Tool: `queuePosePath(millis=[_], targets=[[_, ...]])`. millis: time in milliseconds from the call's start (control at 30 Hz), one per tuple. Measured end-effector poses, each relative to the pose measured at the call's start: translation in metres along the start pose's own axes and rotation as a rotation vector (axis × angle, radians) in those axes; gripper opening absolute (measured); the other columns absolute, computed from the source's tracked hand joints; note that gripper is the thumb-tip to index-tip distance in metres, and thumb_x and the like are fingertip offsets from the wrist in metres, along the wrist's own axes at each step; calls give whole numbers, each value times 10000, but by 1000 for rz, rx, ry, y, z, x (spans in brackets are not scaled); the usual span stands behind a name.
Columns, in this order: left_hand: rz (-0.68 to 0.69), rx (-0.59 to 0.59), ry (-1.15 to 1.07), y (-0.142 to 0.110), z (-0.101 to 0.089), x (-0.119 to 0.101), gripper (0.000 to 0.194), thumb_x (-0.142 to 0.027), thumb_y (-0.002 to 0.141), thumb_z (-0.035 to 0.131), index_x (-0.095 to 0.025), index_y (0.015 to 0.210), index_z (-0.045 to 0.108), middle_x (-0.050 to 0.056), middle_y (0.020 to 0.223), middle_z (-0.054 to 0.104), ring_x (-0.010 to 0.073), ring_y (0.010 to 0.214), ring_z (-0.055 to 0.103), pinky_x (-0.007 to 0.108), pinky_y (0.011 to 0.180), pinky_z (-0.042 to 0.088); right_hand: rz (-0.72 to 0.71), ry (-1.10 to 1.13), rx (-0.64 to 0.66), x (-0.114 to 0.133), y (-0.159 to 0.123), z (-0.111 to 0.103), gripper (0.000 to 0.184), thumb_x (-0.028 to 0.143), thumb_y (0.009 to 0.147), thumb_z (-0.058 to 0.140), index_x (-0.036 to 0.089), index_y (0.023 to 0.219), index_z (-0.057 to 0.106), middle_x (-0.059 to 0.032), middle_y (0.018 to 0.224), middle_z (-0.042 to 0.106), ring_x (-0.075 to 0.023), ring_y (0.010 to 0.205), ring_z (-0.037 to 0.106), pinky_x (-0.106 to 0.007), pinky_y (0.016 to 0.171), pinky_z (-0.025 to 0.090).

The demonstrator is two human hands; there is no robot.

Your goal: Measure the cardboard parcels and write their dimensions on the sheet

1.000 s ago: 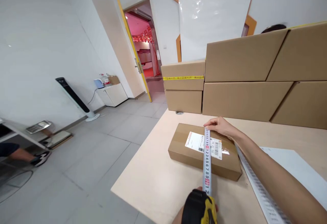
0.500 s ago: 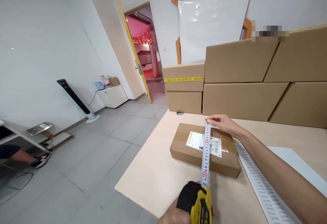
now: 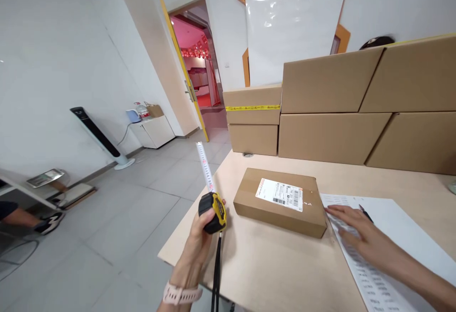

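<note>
My left hand (image 3: 199, 238) grips a black and yellow tape measure (image 3: 213, 211), held up beside the table's left edge. A short length of white blade (image 3: 204, 165) sticks up from its case and a black strap hangs below. My right hand (image 3: 359, 231) lies flat with fingers spread on a printed sheet (image 3: 392, 250), next to a dark pen (image 3: 365, 213). Between the hands a flat cardboard box (image 3: 280, 200) with a white barcode label (image 3: 280, 194) rests on the beige table (image 3: 270, 274).
Large cardboard boxes (image 3: 335, 108) are stacked along the table's far side, one crossed by yellow tape. To the left lie grey floor tiles, a tower fan (image 3: 98, 136), a white cabinet (image 3: 153, 130) and an open door. A seated person's shoe (image 3: 48, 222) shows at far left.
The tape no longer spans the box. My left hand swung the tape measure up and left with most of the blade drawn in. My right hand let go of the blade's end and dropped onto the sheet.
</note>
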State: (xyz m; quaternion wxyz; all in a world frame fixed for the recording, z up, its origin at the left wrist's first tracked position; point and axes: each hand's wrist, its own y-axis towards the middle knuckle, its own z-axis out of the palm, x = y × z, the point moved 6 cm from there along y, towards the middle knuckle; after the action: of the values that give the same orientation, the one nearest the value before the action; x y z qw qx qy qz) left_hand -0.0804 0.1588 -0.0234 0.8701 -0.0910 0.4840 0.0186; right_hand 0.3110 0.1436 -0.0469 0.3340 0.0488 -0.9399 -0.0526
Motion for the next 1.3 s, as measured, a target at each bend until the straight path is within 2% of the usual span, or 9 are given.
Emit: queuePosePath(millis=[167, 300, 400, 500, 667, 833, 1000, 1167, 1300], targets=[[-81, 57, -48, 9, 14, 13, 342, -300, 637, 766, -114, 920, 716, 101, 902, 743, 206, 825, 688, 284, 783, 551, 63, 107, 132, 32, -12, 16, 618, 514, 752, 526, 224, 1295, 575, -88, 1471, 433, -325, 1375, 327, -489, 1100, 327], [-46, 148, -93, 6, 28, -12, 388, -324, 676, 728, -134, 1013, 695, 111, 1016, 729, 280, 1028, 650, 384, 935, 509, 67, 221, 112, 53, -10, -9, 570, 584, 698, 625, 334, 1210, 625, -76, 1338, 573, -354, 1221, 514, -500, 981, 467], [25, 218, -99, 7, 45, -39, 375, -321, 709, 700, -144, 1039, 682, 110, 1041, 723, 294, 1052, 641, 424, 963, 493, 88, 177, 55, 52, -2, -27, 472, 591, 646, 685, 384, 1070, 671, -70, 1223, 646, -373, 1051, 611, -524, 852, 532], [57, 212, -75, 15, 61, -54, 371, -314, 696, 705, -131, 1017, 682, 108, 1000, 731, 286, 1000, 662, 417, 942, 512, 83, 150, 14, 44, 14, -37, 476, 565, 650, 698, 339, 1066, 644, -81, 1219, 639, -357, 1045, 613, -488, 837, 538], [37, 198, -69, 34, 79, -55, 292, -282, 713, 680, -117, 953, 677, 100, 890, 739, 249, 893, 688, 402, 912, 530, -30, 337, -12, 42, 46, -43, 444, 507, 676, 710, 288, 1033, 562, -67, 1300, 577, -307, 1175, 549, -445, 990, 452], [31, 206, -56, 41, 90, -55, 287, -273, 729, 663, -114, 969, 660, 98, 854, 734, 250, 896, 688, 426, 956, 499, 21, 583, -71, 32, 78, -31, 556, 550, 682, 705, 254, 1081, 455, -138, 1312, 546, -310, 1217, 525, -429, 948, 486], [10, 240, 4, 3, 86, -60, 376, -294, 722, 713, -111, 1044, 651, 136, 1048, 713, 325, 1094, 619, 464, 1052, 411, 49, 630, -112, 17, 102, -8, 834, 527, 659, 747, 272, 1331, 324, -145, 1381, 493, -311, 1191, 551, -456, 954, 492], [-321, 528, 30, -54, 92, -41, 491, -363, 729, 688, -142, 1163, 625, 147, 1151, 669, 353, 1077, 617, 523, 1045, 362, 11, 656, -42, 20, 102, 2, 735, 482, 688, 742, 264, 1296, 391, -124, 1288, 580, -306, 1143, 585, -424, 906, 527], [-401, 640, 81, -70, 101, -31, 546, -353, 723, 670, -145, 1220, 582, 153, 1149, 652, 328, 1007, 637, 545, 1015, 360, 14, 605, -48, 26, 97, -3, 711, 468, 677, 742, 267, 1276, 415, -114, 1254, 607, -308, 1114, 601, -415, 864, 544]])
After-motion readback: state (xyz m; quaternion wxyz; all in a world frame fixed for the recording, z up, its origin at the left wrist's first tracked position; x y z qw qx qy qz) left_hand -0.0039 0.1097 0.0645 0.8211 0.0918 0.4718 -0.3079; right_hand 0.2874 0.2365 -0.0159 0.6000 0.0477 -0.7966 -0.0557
